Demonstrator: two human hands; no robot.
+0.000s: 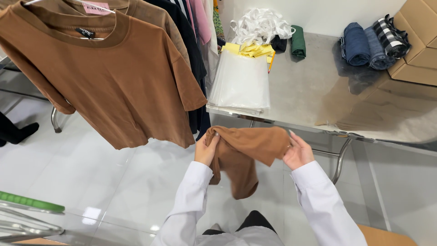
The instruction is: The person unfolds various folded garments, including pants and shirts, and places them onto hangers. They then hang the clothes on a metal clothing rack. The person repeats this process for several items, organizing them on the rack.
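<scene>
A brown garment (243, 152) hangs bunched between my two hands, in front of the steel table's near edge. My left hand (206, 149) grips its left end, fingers curled over the cloth. My right hand (298, 152) holds its right end with the fingers pressed against the fabric. A loose part of the garment droops down between my white sleeves. A matching brown T-shirt (114, 77) hangs on a rack to the upper left, apart from my hands.
The steel table (314, 86) carries a stack of clear plastic bags (240, 84), yellow sheets, white straps (259, 25), a green roll (298, 42) and rolled denim and checked cloths (368, 43). Cardboard boxes (419, 41) stand at the right. More clothes hang on the rack. A green-topped metal rail (27, 202) is at lower left.
</scene>
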